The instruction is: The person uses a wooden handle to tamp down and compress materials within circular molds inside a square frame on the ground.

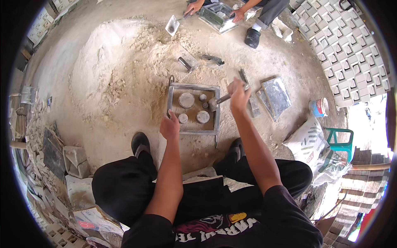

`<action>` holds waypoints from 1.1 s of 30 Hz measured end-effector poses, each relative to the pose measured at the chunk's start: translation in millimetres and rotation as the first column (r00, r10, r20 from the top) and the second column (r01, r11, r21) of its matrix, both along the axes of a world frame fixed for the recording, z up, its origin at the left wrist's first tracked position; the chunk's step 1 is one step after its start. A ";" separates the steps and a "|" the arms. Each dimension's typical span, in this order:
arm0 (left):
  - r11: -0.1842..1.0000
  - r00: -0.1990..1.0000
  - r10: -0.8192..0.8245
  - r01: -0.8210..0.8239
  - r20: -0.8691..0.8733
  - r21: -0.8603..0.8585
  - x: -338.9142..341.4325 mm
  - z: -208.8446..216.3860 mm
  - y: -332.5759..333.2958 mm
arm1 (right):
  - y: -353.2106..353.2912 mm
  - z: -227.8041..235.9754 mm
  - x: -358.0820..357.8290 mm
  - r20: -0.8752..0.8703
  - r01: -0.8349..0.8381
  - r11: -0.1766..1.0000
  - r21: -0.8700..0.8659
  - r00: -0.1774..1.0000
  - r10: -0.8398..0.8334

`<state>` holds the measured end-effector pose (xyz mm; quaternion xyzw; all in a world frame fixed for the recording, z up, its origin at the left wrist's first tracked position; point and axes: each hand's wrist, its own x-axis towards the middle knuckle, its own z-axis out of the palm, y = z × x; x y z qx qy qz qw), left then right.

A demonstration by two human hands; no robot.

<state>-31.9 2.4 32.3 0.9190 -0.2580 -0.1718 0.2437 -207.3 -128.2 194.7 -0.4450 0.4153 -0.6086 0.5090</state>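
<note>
A square grey moulding frame stands on the ground between my feet, with packed sand inside. Several round discs lie in that sand, the largest disc at the upper left and another disc at the lower right. My left hand is closed on the frame's left side bar. Gripped in my right hand is a hammer, held by its handle beyond the frame's right bar. Its blunt head is over the frame's right part beside the small discs; whether it touches them I cannot tell.
Ahead lie a trowel and a sand heap. Flat boards, a tin, a white sack and a green stool stand right. At the top, a co-worker's hands are at another frame.
</note>
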 end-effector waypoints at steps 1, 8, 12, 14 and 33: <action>1.000 1.000 0.002 -0.002 0.012 0.001 2.0 2.3 0.6 | -4.2 8.7 2.7 0.088 0.023 0.999 0.024 0.996 -0.025; 1.000 1.000 0.000 0.000 0.016 -0.007 -1.7 9.5 -1.1 | -35.3 -3.7 -6.1 0.106 -0.157 0.982 -0.101 0.980 0.168; 1.000 1.000 -0.002 0.001 -0.029 -0.007 -1.2 10.2 -5.8 | -42.7 -9.2 -1.1 -0.069 -0.312 0.938 -0.152 0.950 0.305; 1.000 0.999 -0.009 0.008 -0.046 -0.020 -6.1 9.8 -3.2 | -51.6 -12.9 2.0 -0.043 -0.342 0.934 -0.104 0.940 0.339; 0.999 1.000 0.009 -0.009 0.020 -0.036 1.7 4.6 -1.0 | -58.1 46.4 59.0 -0.114 -0.725 0.688 0.021 0.682 0.722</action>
